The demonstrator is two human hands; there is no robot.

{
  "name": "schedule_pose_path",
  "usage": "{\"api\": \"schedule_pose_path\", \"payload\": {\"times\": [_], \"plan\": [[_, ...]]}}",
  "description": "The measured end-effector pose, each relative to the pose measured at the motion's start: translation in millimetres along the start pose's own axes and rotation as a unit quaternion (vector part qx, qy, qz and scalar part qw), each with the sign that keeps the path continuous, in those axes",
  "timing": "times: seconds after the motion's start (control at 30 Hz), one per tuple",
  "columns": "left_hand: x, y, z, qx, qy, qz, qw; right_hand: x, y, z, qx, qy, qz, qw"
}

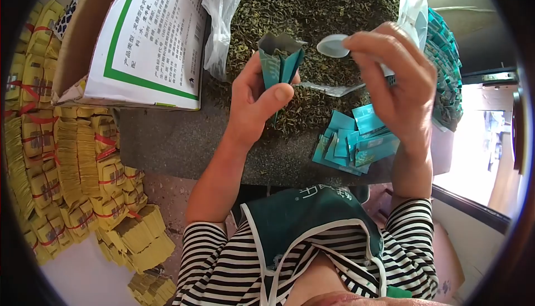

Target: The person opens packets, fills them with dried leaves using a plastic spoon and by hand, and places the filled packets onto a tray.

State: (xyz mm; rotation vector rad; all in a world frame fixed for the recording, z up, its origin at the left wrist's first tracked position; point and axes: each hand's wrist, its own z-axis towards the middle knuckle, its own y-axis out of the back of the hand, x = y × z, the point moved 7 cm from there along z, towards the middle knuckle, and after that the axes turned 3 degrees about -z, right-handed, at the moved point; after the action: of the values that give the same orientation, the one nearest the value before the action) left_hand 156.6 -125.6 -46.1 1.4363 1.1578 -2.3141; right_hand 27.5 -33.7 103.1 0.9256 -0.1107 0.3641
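My left hand [253, 103] is wrapped round a small teal packet [271, 71], holding it upright with its mouth spread and a dull inner lining showing. Between the fingertips of my right hand [398, 77] is a white plastic spoon [333, 45], its bowl pointing left toward the packet. Whether anything lies in the bowl I cannot tell. Behind both hands spreads a big heap of dried leaves [312, 5] in a clear plastic bag [220, 25]. Below my right hand, a loose pile of flat teal packets [348, 144] lies on the dark table.
A cardboard box [150, 91] with a printed white side stands at the left of the dark table [167, 150]. Many teal packets [443, 72] are heaped at the right. Yellow packet bundles [72, 167] tied with red ribbon are stacked on the far left.
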Motion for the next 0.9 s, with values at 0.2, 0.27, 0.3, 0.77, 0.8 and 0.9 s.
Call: {"api": "schedule_pose_path", "payload": {"times": [0.2, 0.27, 0.3, 0.77, 0.8, 0.9], "plan": [[12, -8, 1, 0.032, 0.050, 0.040, 0.997, -5, 11, -16, -0.034, -0.072, 0.058, 0.995], [7, -9, 3, 0.029, 0.036, 0.031, 0.998, -5, 13, -19, -0.044, -0.078, 0.065, 0.994], [4, -9, 4, 0.023, 0.023, 0.021, 0.999, -7, 14, -22, -0.043, -0.106, 0.086, 0.990], [-5, -41, -1, 0.038, -0.163, 0.150, 0.974, -2, 21, -51, -0.051, -0.089, 0.124, 0.987], [-5, -45, -2, 0.042, -0.162, 0.152, 0.974, 1, 21, -52, -0.036, -0.049, 0.098, 0.993], [-5, -57, -6, 0.033, -0.155, 0.199, 0.967, 1, 24, -68, -0.079, -0.063, 0.093, 0.991]]}}
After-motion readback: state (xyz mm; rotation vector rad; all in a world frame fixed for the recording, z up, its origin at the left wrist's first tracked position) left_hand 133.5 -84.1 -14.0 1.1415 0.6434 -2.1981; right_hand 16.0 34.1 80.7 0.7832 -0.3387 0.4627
